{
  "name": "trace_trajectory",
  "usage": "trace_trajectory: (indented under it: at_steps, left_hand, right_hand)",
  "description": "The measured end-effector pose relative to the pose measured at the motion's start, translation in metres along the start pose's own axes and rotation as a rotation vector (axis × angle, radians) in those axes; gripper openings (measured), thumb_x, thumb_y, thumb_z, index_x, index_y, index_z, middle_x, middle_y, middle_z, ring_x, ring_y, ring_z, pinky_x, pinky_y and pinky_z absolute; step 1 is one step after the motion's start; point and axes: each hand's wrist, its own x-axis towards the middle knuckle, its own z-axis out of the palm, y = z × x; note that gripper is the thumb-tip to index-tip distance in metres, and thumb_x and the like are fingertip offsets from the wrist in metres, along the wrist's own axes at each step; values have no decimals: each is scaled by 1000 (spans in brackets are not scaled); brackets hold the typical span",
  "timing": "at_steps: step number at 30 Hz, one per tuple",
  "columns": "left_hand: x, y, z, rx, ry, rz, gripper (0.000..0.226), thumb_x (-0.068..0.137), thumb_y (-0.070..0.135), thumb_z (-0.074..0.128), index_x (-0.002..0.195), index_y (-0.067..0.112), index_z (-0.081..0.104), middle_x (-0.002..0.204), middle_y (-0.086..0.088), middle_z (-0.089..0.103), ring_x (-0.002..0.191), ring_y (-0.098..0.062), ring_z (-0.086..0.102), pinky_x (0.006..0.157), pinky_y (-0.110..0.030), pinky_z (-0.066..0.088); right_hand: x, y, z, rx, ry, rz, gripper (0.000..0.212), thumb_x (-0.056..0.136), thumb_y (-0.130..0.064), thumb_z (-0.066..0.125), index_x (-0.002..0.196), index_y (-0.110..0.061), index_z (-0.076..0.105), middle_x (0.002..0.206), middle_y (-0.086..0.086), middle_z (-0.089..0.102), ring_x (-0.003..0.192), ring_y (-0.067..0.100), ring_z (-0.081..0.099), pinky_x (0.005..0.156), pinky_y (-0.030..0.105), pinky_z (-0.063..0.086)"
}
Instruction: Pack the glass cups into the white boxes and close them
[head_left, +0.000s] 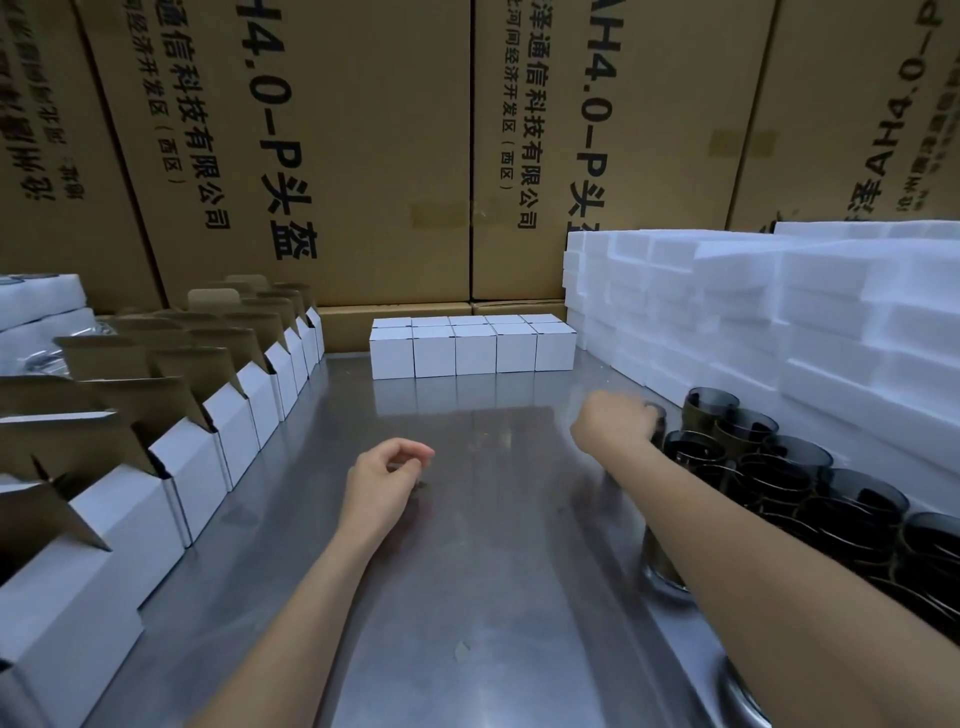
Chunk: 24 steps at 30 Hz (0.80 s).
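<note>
I took the cluster of dark glass cups (789, 467) as my landmark; it stood along the right side of the steel table (467, 571), against the foot of the stacked white foam blocks (779, 312). My right hand (618, 423) was at the cluster's near-left corner, its fingers curled over the rim of the end cup (658, 423), apparently gripping it, though blur kept me from seeing how firmly. My left hand (387, 475) hovered over bare table well to the left of the cups, fingers loosely curled with thumb and forefinger almost meeting, holding nothing that I could make out.

The open white boxes (223, 410), flaps up, ran in a row on the far side of the table from the cups, beyond my left hand. A block of closed white boxes (472, 345) sat at the back, past the cluster's far end. The cups stood upright, long axis vertical, mouths up.

I judged the coming move to be a lift and a carry leftward across the table, the right hand being plainly nearer the cups and the left nearer the open boxes, well placed to steady one.
</note>
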Motion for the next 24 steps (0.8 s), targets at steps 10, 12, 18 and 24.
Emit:
trace_trajectory:
  at_steps: [10,12,18,24]
  left_hand:
    - [-2,2,1,4,-32,26,23,83,-1,61,89,20,69,86,1,69,82,-16,64,76,-23,51]
    - [-2,3,0,-4,-64,39,24,79,5,68,100,16,68,97,-1,70,88,-18,65,81,-28,52]
    - [-2,2,2,8,-102,-11,57,81,7,70,134,17,51,121,4,58,99,-15,62,89,-29,48]
    - [-1,2,2,49,-183,38,63,78,1,70,137,13,49,129,0,60,108,-14,60,98,-29,45]
  right_hand:
    - [-60,-85,1,313,-13,-378,32,87,-13,50,118,-10,58,123,16,61,117,33,53,90,34,42]
    - [-70,-91,5,444,8,-422,39,87,-11,48,125,-14,58,125,13,59,120,31,49,93,35,40]
    - [-65,-77,35,1173,7,-178,55,80,1,42,131,-20,50,136,0,50,133,17,32,104,27,29]
    - [-53,-64,63,1193,-218,-224,62,75,5,45,134,-16,48,131,1,57,121,18,53,89,27,48]
